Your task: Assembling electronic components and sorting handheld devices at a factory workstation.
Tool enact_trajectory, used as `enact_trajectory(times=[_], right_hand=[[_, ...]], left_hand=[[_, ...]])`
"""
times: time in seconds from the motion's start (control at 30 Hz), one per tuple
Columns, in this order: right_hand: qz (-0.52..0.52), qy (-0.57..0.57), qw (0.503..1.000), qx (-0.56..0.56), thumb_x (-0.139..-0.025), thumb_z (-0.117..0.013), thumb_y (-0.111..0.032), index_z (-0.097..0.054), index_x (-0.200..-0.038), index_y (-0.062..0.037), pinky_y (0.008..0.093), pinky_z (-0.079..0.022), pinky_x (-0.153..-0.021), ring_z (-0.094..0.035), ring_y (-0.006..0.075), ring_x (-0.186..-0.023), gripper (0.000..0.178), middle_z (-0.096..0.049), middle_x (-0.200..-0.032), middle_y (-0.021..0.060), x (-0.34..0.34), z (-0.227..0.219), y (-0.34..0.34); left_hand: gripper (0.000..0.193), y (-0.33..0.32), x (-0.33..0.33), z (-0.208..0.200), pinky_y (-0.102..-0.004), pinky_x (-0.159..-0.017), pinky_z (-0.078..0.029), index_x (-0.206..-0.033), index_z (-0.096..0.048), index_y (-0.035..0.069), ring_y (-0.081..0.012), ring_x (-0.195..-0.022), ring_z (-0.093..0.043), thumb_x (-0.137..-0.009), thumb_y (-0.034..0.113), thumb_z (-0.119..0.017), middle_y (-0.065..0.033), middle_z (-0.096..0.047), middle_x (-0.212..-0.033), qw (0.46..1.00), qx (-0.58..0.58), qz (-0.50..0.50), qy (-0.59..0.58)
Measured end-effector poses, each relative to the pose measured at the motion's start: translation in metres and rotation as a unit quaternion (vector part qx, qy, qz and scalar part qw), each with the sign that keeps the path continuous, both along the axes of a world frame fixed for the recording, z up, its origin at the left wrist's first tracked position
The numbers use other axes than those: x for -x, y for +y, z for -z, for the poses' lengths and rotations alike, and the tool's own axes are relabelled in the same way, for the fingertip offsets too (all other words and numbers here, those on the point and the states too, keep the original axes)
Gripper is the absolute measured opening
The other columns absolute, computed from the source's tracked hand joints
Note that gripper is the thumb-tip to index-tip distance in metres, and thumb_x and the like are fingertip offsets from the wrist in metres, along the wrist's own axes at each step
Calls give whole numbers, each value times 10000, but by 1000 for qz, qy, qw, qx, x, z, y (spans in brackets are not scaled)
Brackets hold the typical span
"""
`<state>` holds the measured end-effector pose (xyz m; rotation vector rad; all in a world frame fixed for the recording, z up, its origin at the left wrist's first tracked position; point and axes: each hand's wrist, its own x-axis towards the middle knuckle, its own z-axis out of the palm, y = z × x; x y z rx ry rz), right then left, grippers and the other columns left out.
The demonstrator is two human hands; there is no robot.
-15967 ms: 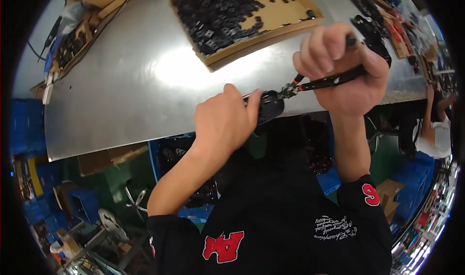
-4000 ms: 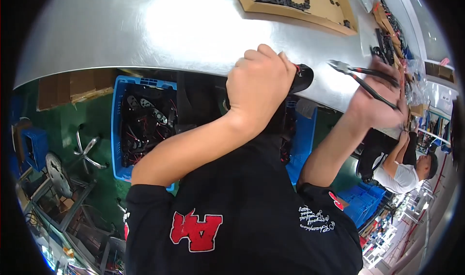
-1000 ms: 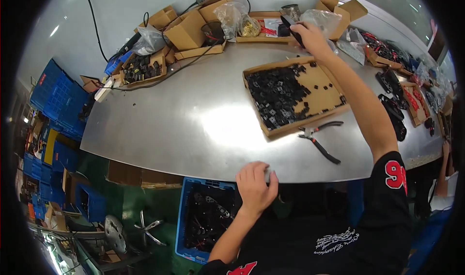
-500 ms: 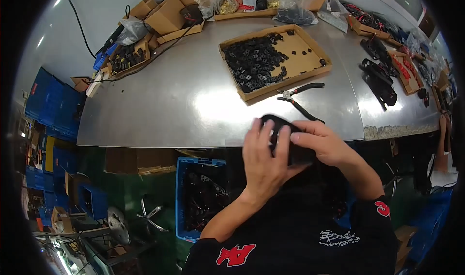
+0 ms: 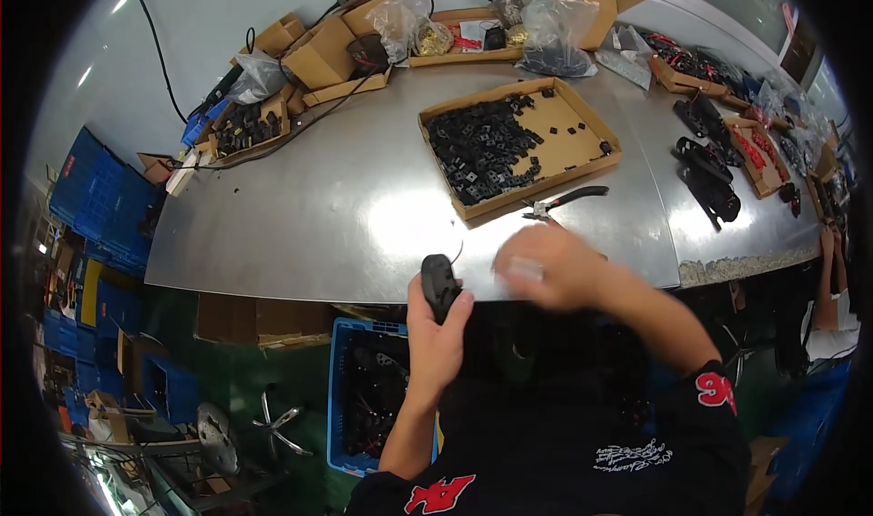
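Observation:
A black, rounded plastic part (image 5: 438, 282) stands upright in my left hand (image 5: 435, 345), gripped between the thumb and the fingers at the table's front edge. What kind of part it is, I cannot make out. Smeared by motion, my right hand (image 5: 550, 269) passes over the table to the right of it, its fingers too blurred to read. Just beyond that hand lies a pair of pliers (image 5: 582, 194) with black handles; the hand hides one handle. Behind them, a shallow cardboard tray (image 5: 582, 107) carries many small black square pieces heaped toward its left.
Cardboard boxes (image 5: 320, 54) and clear plastic bags (image 5: 556, 30) line the table's back. Black parts (image 5: 705, 175) and a small box of red pieces (image 5: 759, 157) lie at the right. Below the front edge stands a blue crate (image 5: 338, 398). Another person's arm (image 5: 826, 266) shows at far right.
Both hands were together on the black part. Now my left hand alone holds it, farther left and upright, while my right hand has let go and moved apart beside the pliers.

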<state>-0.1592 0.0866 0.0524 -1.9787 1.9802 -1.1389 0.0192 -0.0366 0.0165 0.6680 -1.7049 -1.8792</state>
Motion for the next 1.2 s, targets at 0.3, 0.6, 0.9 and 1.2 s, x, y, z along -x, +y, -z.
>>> enact_trajectory(times=[0.3,0.6,0.9,1.2], right_hand=[[316,111,933,-135,-911,-570,-301,-535,-1303,-47,449,-424,-972,-534,400,-1121,469,-567,-1249,208,165,40,-53],[318,65,937,-130,-866,-633,-228,-688,-1040,-21,409,-493,-804,-633,333,-873,277,-655,-928,168,158,33,-51],[356,40,931,-76,-865,-635,-323,-691,-1015,-7,365,-504,-784,-667,289,-871,354,-687,-954,179,173,28,-63],[416,112,901,-43,-786,-671,-430,-718,-944,-8,418,-510,-795,-670,344,-865,453,-703,-864,185,333,-3,-171]], left_hand=[[610,-8,-20,11,-290,-906,-431,-1354,-414,8,-144,-1005,-530,-803,42,-676,-75,-560,-1100,995,-56,-55,55],[681,-12,-7,8,-241,-784,-439,-1419,-338,-2,-102,-858,-511,-826,72,-666,-20,-488,-991,998,31,48,29],[729,-15,31,23,-355,-687,-470,-1339,-470,-26,-316,-823,-537,-651,17,-706,-143,-525,-1013,827,527,-194,-18],[503,-35,53,43,-397,-648,-436,-1166,-581,0,-315,-743,-559,-679,97,-660,-143,-594,-937,810,563,-162,-32]])
